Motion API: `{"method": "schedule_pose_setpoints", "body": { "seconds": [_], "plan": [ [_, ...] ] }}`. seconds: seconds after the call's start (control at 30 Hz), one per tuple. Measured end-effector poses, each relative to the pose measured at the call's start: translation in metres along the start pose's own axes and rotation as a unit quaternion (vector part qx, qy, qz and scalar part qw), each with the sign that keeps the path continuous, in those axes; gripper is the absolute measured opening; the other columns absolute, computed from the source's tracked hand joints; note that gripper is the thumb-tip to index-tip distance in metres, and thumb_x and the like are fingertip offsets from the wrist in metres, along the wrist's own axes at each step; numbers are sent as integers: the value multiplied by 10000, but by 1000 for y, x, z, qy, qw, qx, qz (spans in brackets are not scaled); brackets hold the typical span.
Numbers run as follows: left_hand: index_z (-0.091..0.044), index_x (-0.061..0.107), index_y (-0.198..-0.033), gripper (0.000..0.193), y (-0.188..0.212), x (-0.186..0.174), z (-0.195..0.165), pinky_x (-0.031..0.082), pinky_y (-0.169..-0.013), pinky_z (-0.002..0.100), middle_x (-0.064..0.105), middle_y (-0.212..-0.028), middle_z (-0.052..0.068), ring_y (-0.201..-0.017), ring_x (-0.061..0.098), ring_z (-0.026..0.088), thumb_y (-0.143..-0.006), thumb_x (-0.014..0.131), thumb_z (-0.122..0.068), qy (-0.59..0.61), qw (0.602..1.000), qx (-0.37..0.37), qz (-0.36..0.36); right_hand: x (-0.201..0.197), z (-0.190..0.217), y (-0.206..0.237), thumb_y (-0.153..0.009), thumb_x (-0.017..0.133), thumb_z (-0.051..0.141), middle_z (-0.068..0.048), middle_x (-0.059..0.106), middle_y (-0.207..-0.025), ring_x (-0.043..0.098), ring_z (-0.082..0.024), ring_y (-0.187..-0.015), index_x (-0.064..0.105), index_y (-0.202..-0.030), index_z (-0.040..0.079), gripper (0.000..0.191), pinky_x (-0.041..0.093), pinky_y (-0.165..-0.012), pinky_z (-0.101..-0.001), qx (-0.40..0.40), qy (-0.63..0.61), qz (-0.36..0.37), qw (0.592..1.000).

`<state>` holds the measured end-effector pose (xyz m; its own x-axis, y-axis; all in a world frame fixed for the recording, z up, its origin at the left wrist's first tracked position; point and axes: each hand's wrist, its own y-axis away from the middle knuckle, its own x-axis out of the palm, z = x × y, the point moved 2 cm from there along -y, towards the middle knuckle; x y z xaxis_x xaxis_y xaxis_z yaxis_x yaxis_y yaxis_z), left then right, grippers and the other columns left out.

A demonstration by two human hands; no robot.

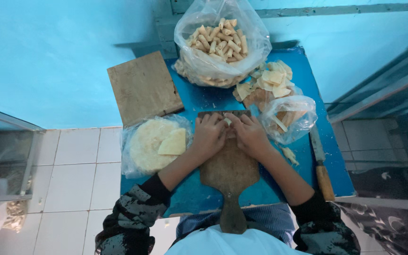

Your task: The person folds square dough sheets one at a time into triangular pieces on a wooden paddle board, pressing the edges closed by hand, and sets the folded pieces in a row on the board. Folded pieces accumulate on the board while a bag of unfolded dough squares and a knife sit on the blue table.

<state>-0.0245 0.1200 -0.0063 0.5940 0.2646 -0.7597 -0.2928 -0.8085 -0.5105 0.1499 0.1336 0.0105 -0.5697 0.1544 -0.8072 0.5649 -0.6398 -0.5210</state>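
Note:
My left hand (208, 135) and my right hand (248, 133) meet over the far end of a wooden paddle board (230, 175). Both sets of fingers pinch a small pale piece of pastry wrapper (227, 122) between them. To the left lies a round stack of thin pastry sheets (148, 144) in clear plastic, with a cut wedge on top. A clear bag of rolled pastry sticks (219, 42) stands at the far end of the blue table (194, 193).
A square wooden board (143, 87) lies at the far left of the table. Cut wrapper pieces (268, 80) and a crumpled clear bag (289, 117) sit at the right. A knife with a wooden handle (321, 165) lies along the right edge. White floor tiles are on the left.

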Motion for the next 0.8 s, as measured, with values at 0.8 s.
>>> {"method": "schedule_pose_setpoints", "body": {
  "seconds": [0.8],
  "plan": [
    [-103,707,-1192,280,-3,5,3,379,-845,472,611,-1156,81,-1059,577,307,-919,690,-164,-33,997,-31,-63,8,3,-3,-855,666,58,-93,707,-991,629,-292,-907,592,-1357,15,509,456,-766,-432,-15,109,-69,991]
  ]
}}
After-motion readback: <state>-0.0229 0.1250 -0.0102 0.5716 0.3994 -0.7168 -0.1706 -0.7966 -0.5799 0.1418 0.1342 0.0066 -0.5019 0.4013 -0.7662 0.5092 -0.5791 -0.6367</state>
